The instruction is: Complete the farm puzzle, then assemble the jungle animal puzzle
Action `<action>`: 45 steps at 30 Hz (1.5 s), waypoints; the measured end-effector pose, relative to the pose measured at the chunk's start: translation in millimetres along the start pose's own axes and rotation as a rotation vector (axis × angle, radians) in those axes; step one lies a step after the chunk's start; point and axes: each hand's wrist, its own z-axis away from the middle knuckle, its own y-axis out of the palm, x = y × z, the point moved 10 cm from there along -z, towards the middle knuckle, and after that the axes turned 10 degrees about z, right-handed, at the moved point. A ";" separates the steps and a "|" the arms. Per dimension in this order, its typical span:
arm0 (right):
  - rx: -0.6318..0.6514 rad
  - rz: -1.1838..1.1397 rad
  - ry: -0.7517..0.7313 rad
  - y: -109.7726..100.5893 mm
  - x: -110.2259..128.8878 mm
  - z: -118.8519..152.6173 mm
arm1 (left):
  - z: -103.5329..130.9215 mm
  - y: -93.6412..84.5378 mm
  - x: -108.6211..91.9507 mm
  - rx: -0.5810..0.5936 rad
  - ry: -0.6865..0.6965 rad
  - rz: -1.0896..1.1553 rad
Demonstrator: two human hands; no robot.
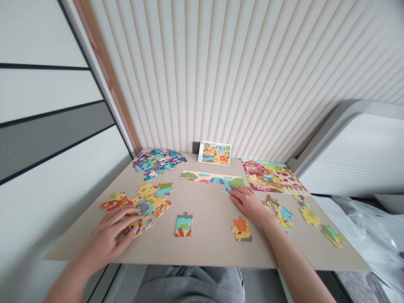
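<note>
My left hand reaches over a loose pile of yellow and orange puzzle pieces on the left. Its fingers are spread and touch pieces at the pile's near side; a grey-and-teal piece lies by the fingertips. My right hand rests palm down, fingers stretched out, with its fingertips at a blue puzzle piece. That piece sits against the lower edge of a joined puzzle strip showing a tree, clouds and part of an elephant. The fingers partly cover the piece.
A picture card leans at the back. Purple puzzle pieces lie back left, a farm puzzle back right. Single pieces include a frog piece and an orange piece. More pieces lie beside my right forearm.
</note>
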 end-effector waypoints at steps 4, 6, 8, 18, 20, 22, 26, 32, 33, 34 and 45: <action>0.004 0.005 0.016 -1.0 1.0 -0.7 | 1.3 1.4 0.7 0.005 -0.004 -0.017; 0.012 0.000 0.023 0.2 1.4 -1.3 | 0.9 0.9 -0.8 0.002 -0.005 -0.023; 0.022 -0.016 0.025 2.5 1.9 -1.4 | -0.2 -0.3 -3.4 0.002 -0.003 -0.028; -0.138 -0.218 0.151 -14.9 -29.1 12.3 | -1.2 -3.6 -7.6 -0.015 0.007 -0.057; -0.227 -0.273 0.242 -22.6 -45.9 16.5 | -0.6 -1.9 -5.5 -0.016 0.008 -0.050; -0.321 -0.279 0.364 -29.2 -64.3 23.1 | -0.1 -0.4 -3.8 -0.012 0.011 -0.044; -0.466 -0.240 0.590 -37.4 -92.6 41.3 | 0.4 -0.1 -3.2 -0.011 0.020 -0.046; -0.584 -0.209 0.747 -48.1 -110.6 60.0 | 1.2 -0.5 -1.5 -0.022 0.023 -0.045; -0.596 -0.205 0.764 -51.4 -112.6 62.4 | 1.5 -0.4 -1.2 -0.029 0.034 -0.043; -0.608 -0.201 0.779 -55.5 -114.6 65.3 | 1.9 0.0 -0.7 -0.033 0.045 -0.042; -0.613 0.056 0.765 -103.5 -93.0 171.0 | 3.4 0.1 6.4 -0.062 0.064 -0.005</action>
